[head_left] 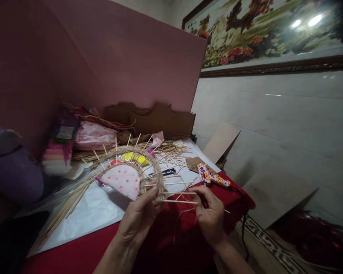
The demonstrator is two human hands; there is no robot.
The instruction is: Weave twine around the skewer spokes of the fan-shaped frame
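A half-round frame of woven twine [159, 171] has thin wooden sticks [180, 193] fanning out past its outer band. Pink dotted fabric [122, 179] covers its middle. My left hand [141, 213] grips the frame at its lower right end, thumb on top of the woven band. On the right, my right hand [210, 213] is closed, its thumb and forefinger pinched at the tips of the lowest sticks. Part of a thin stick juts out beyond that hand. A loose strand hangs below the sticks, between the hands.
The red-covered table [103, 245] bears white sheeting [95, 211], long sticks [60, 219], a blue cutter [167, 172] and yellow pieces [143, 160]. A flower-patterned glue gun [213, 177] with a cord lies right. Fabric bundles [95, 135] and cut cardboard [162, 120] stand behind.
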